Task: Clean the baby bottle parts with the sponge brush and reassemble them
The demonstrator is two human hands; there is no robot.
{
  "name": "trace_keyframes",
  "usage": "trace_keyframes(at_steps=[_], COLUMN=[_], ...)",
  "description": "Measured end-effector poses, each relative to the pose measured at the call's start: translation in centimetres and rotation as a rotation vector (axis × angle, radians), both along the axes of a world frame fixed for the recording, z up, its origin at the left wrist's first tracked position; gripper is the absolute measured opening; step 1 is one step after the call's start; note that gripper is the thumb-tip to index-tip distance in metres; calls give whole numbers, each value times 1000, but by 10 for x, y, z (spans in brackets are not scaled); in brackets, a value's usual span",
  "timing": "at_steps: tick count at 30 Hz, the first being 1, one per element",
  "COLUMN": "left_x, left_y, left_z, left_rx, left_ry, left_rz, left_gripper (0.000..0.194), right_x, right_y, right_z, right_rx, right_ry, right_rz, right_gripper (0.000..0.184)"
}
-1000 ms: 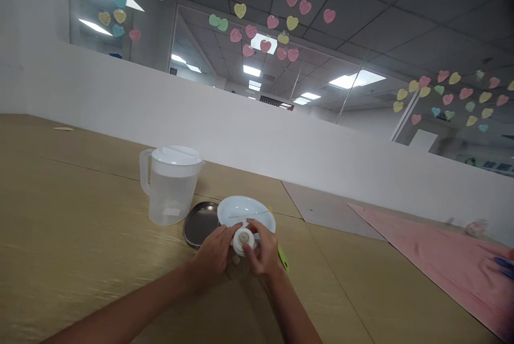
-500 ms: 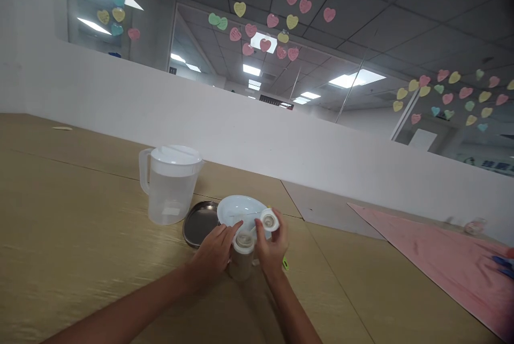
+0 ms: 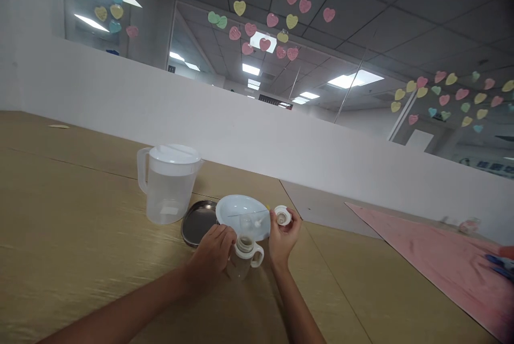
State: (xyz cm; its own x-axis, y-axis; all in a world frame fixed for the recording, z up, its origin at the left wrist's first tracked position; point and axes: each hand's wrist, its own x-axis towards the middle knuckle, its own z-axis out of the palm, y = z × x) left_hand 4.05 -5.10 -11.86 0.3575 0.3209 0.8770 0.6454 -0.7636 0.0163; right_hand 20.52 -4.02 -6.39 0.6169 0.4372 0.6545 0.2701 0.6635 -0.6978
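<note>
A clear bottle point(image 3: 240, 268) with a white collar and a looped white handle stands on the table, its threaded mouth uncovered. My left hand point(image 3: 217, 250) is closed on its left side near the collar. To the right and a little higher, my right hand point(image 3: 284, 237) grips a white screw cap point(image 3: 282, 216), held apart from the bottle with its round inner side showing. Behind the bottle is a pale blue bowl point(image 3: 228, 206). In it lie a clear cup-like piece point(image 3: 246, 221), a small white part and a thin rod, too small to make out fully.
A lidded translucent pitcher point(image 3: 172, 189) stands left of the bowl. Between them sits a dark metal tray point(image 3: 198, 221). A pink cloth point(image 3: 433, 247) covers the table's right side, with blue scissors-like handles point(image 3: 500, 265) at its edge. A white wall point(image 3: 241, 130) runs behind.
My right hand has moved right with the white cap, away from the bottle mouth. The bottle's handle now shows clearly. My left hand stays at the bottle.
</note>
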Motion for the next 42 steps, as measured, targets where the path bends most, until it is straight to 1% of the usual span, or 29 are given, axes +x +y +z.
trace_keyframes(at_steps=[3,5,8,11,13,15,18,21,24,27,34,40,42], left_x=[1,1,2,1,-1,-4,-8,-10,-11,-13,-17,-18,-18], left_y=[3,5,4,1,-3,-7,-11,-13,-13,-12,-8,-4,-4], left_z=[-2,-3,-4,1,6,11,16,19,20,20,17,14,13], left_rx=[42,79,115,128,110,59,-22,-59,-71,-65,-69,-117,-125], left_ry=[7,11,39,56,56,65,64,57,55,49,-6,-42,-47], left_rz=[-7,-24,-59,-99,-133,-177,-230,-222,-207,-204,-200,-159,-154], left_gripper=[21,21,21,19,17,17,17,14,14,17,23,21,20], right_x=[5,8,10,13,15,17,18,18,17,16,15,16,15], right_y=[4,6,8,10,12,14,15,13,12,11,8,8,7], right_z=[-5,-10,-16,-21,-23,-26,-29,-30,-29,-28,-24,-25,-24], right_rx=[-65,-134,-228,-274,-303,-340,-393,-453,-506,-516,-477,-471,-467], right_ry=[-10,-61,-165,-236,-256,-285,-410,-586,-677,-682,-559,-446,-414], right_rz=[31,32,-4,-27,-8,23,53,57,2,-34,20,28,55], right_gripper=[41,42,41,41,42,41,39,37,37,37,39,48,52])
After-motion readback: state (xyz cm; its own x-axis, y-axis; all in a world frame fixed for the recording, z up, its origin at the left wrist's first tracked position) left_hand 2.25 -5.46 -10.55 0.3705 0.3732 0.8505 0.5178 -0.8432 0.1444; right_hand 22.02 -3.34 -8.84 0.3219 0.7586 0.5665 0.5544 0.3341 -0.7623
